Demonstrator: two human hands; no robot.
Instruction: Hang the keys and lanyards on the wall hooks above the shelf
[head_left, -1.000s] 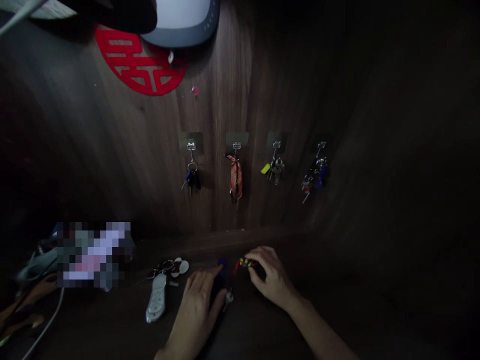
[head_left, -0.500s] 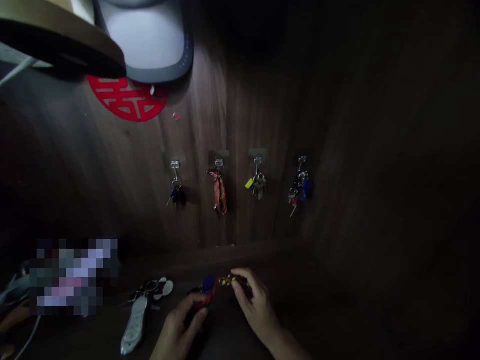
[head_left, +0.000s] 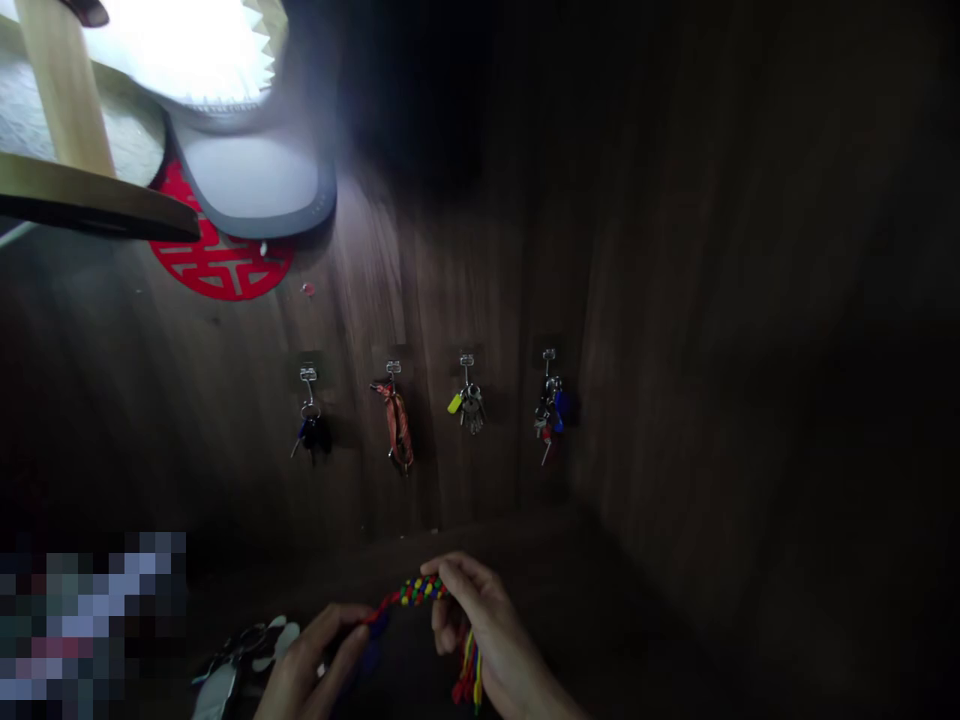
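Observation:
A braided keychain strap [head_left: 421, 590] in red, yellow, green and blue stretches between my hands, low in the head view. My right hand [head_left: 495, 635] is closed around its beaded-looking braid, and loose tassel ends [head_left: 469, 680] hang below the palm. At the other end, my left hand [head_left: 319, 655] pinches the red cord. Something dark blue [head_left: 373, 645] hangs by the left fingertips; its shape is hard to make out. Left of that hand, a white fob [head_left: 216, 692] with a ring and round white charms [head_left: 279, 640] lies on the dark surface.
Several key bunches hang from hooks on the wood panel: dark keys [head_left: 313, 432], an orange-red strap [head_left: 399, 430], keys with a yellow tag [head_left: 471, 408] and a blue-tagged bunch [head_left: 553, 410]. Above are a red paper cutout [head_left: 225, 272], a grey cap [head_left: 255, 180] and a wooden-framed object [head_left: 97, 195].
The view has tilted up and shifted right. My right hand has turned, so the tassel shows beneath it, and the strap now runs as one line between both hands.

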